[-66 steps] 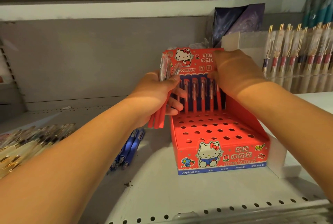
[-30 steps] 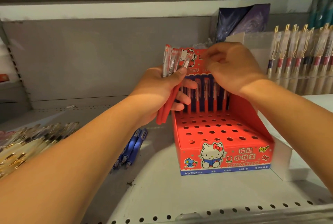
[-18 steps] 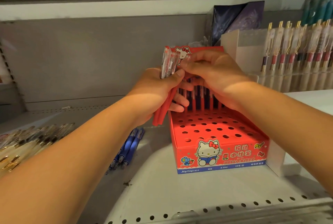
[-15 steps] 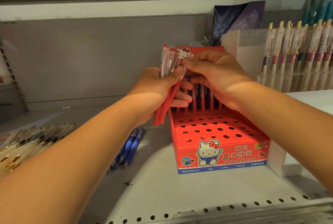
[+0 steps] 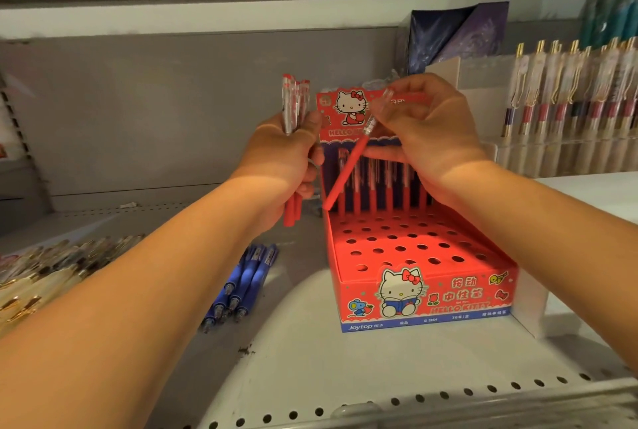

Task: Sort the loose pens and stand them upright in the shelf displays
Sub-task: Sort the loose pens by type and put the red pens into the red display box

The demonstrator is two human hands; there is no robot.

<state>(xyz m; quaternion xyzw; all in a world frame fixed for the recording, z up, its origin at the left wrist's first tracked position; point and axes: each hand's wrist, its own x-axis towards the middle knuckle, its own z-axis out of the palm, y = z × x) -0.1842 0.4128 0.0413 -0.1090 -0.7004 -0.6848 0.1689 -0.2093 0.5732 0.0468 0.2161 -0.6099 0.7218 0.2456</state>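
At the far left, a heap of clear, gold-clipped pens (image 5: 51, 273) lay flat on the white perforated metal shelf (image 5: 345, 377), and nearer the middle a few blue pens (image 5: 241, 287) lay side by side. Above them the left hand (image 5: 286, 156) gripped a bundle of red pens with clear tops (image 5: 293, 107), its fingers (image 5: 308, 191) curled round the barrels and the bundle roughly upright. Just to the right stood the red cardboard display box with a cartoon cat and rows of round holes (image 5: 414, 249), a row of matching red pens (image 5: 379, 183) upright along its back. The right hand (image 5: 431, 132) pinched a single red pen (image 5: 348, 166) by its clear top; it slanted down to the left, its lower end by the box's back left corner, though whether it had entered a hole could not be told. This hand hid part of the back card and some pen tops, and the forearm crossed the box's right wall. Behind stood a dark blue and purple packet (image 5: 455, 35), and at the right a clear rack of gold-clipped pens (image 5: 569, 101). Half a second earlier the hands had met at the bundle; now they had drawn apart, with the one pen free of it.
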